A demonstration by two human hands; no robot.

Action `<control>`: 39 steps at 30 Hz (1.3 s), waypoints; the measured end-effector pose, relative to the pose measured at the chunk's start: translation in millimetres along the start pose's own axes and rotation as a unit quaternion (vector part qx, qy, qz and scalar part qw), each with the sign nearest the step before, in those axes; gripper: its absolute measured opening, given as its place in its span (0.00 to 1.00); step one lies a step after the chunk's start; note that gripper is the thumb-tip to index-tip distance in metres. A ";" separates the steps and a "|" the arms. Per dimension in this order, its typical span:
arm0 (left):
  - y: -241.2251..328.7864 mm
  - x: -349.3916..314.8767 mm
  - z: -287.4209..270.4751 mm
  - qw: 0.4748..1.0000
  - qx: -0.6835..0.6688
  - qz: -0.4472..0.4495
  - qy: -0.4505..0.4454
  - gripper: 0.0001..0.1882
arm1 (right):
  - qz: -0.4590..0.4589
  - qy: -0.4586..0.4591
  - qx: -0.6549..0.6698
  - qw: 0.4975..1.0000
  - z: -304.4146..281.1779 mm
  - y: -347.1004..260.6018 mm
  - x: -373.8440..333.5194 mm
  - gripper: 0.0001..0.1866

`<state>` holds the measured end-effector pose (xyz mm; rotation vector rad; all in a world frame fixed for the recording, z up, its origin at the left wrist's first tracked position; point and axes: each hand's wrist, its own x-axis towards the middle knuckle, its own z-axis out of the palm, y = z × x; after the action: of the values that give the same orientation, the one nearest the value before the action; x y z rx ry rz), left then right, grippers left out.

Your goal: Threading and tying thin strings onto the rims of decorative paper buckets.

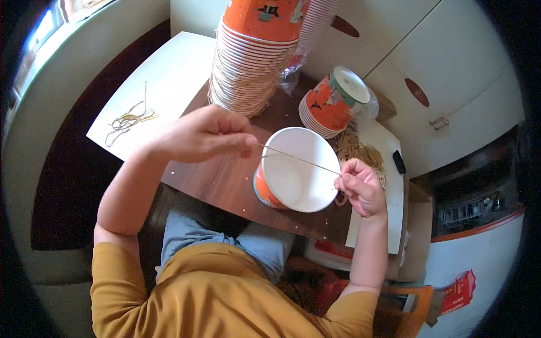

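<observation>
On the far left of the worktop (225, 180), a loose tangle of thin strings (128, 120) lies on a white sheet, well apart from the hands. Nearer the middle, the left hand (205, 135) is closed, its fingers (245, 145) pressed together in a pinch on one end of a thin cord (298, 159). The cord runs taut, slanting down to the right across the open mouth of an orange paper cup (293, 169), which lies tilted on the worktop with its white inside facing up. The right hand (360, 188) sits just beside the cup's right rim, its fingers (345, 181) curled and pinching the other end.

The step in hand looks like fitting a cord handle to the cup: the cord is stretched rim to rim but seems not yet fixed. The next move would likely call for steady tension and careful aim at the rim.

Far behind stand a tall stack of cups (253, 50) and, to the right, a shorter stack on its side (332, 104), with a heap of cords (360, 152) near it.
</observation>
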<state>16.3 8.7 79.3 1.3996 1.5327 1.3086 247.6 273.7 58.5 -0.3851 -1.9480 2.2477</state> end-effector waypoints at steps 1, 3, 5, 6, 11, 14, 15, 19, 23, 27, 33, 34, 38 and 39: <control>-2.4 -3.6 -7.0 1.000 0.023 -0.007 0.002 0.15 | -0.011 -0.007 0.007 1.000 -3.4 1.1 -0.7 0.07; -1.1 -8.7 -11.0 0.997 0.059 -0.044 0.026 0.15 | 0.022 0.006 -0.132 0.991 -2.8 -4.2 -5.8 0.07; 4.1 -6.5 -7.2 0.998 0.035 -0.024 0.045 0.15 | 0.029 0.008 -0.366 0.930 1.7 -5.8 -6.5 0.12; -1.0 -2.3 0.3 0.997 0.031 -0.043 0.059 0.15 | -0.072 0.012 -0.461 0.885 12.6 -10.2 -4.9 0.15; 17.7 27.4 35.4 0.998 0.043 -0.040 0.019 0.17 | -0.154 -0.097 -0.193 0.964 83.4 -24.8 23.8 0.40; 15.7 36.1 36.2 0.997 0.066 -0.046 -0.002 0.17 | -0.024 -0.137 -0.044 0.989 102.1 -30.1 28.4 0.21; 17.0 36.0 35.2 0.996 0.056 -0.069 -0.012 0.17 | -0.023 -0.094 -0.131 0.987 96.1 -30.5 29.2 0.16; 3.4 31.3 27.2 0.994 -0.003 -0.100 -0.034 0.17 | -0.054 -0.009 -0.197 0.979 69.4 -31.5 22.5 0.06; -11.3 31.9 30.6 0.995 -0.028 -0.086 -0.046 0.16 | -0.054 0.021 -0.174 0.983 53.3 -26.4 19.8 0.06; -16.1 37.3 50.1 0.995 -0.084 -0.045 0.010 0.16 | -0.061 0.019 -0.168 0.984 60.5 -27.0 17.7 0.07; -22.1 45.5 70.7 0.992 0.011 0.122 0.016 0.14 | -0.081 0.026 -0.163 0.983 62.6 -27.1 18.4 0.06; -20.5 42.5 71.1 0.997 -0.020 0.070 0.037 0.13 | -0.082 0.026 -0.163 0.983 59.7 -26.0 18.2 0.06; -15.6 28.0 60.2 0.998 -0.040 0.008 0.049 0.12 | -0.148 0.103 -0.154 0.971 47.7 -23.9 14.4 0.05; -15.8 23.4 57.0 0.998 -0.038 0.005 0.052 0.12 | -0.136 0.096 -0.137 0.976 42.5 -23.5 12.8 0.04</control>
<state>60.4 45.7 52.2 1.3121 1.5287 1.4505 221.9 240.3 85.9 -0.3294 -2.0677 1.7158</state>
